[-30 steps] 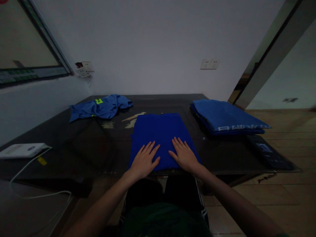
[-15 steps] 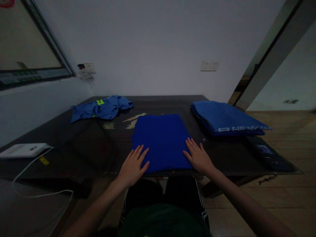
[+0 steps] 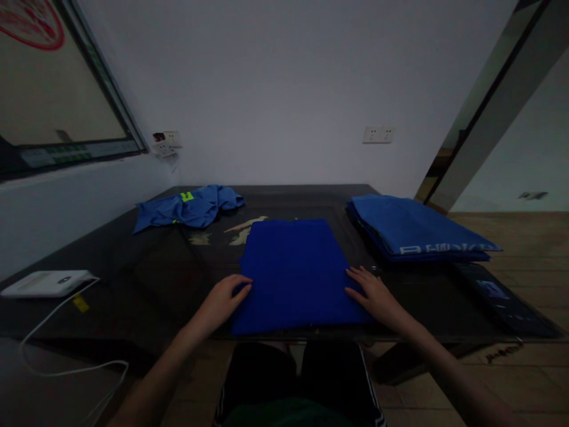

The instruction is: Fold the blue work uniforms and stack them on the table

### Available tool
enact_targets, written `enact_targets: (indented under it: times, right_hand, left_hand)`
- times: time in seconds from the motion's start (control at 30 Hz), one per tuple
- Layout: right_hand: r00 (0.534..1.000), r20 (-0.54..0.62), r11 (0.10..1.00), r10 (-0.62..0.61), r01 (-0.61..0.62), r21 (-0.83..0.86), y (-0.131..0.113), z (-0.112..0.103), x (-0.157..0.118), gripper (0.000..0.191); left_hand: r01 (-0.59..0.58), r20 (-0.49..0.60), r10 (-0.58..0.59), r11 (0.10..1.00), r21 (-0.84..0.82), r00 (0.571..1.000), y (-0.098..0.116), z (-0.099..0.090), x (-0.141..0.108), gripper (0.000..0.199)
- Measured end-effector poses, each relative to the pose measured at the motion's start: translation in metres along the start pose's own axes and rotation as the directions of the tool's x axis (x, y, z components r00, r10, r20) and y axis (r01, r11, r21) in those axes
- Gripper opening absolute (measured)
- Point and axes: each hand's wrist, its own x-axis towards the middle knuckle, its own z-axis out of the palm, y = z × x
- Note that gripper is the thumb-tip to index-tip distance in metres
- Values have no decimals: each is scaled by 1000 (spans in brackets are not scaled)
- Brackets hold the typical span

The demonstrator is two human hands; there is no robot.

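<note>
Dark table (image 3: 164, 290), folded blue cloth (image 3: 296, 276), pale wall (image 3: 271, 89) behind; tan floor (image 3: 528, 234)

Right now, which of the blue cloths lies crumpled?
The left cloth, the one with a yellow-green patch: it is bunched up in wrinkles. The middle cloth lies flat, and the right stack is neatly layered.

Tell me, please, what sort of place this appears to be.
Probably an indoor room, perhaps in a home, though I cannot be sure: folded blue cloth lies on a dark table, power sockets sit in the pale wall, and the floor looks like planks.
</note>
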Motion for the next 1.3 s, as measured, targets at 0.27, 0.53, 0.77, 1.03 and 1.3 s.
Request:
enact_targets:
  times: [0.27,0.53,0.77,1.03,1.3]
  right_hand:
    - [977,77,817,197,-207,539,13,-26,117,29]
    - [895,280,562,347,-437,702,14,-15,194,13]
    - [879,340,555,333,-474,683,26,-10,221,8]
    - [880,302,595,366,-470,652,29,-10,236,19]
    - [931,157,691,329,-351,632,24,-18,235,16]
  left_hand:
    - [455,135,-466,690,-562,874,-43,-22,136,13]
    - [546,389,-395,466,-696,832,-62,-13,200,8]
    - [598,494,-340,403,-692,801,-76,-12,215,16]
    - [561,486,-280,440,-702,828,-80,-10,222,31]
    - [422,238,-352,686,-592,905,-86,-24,217,28]
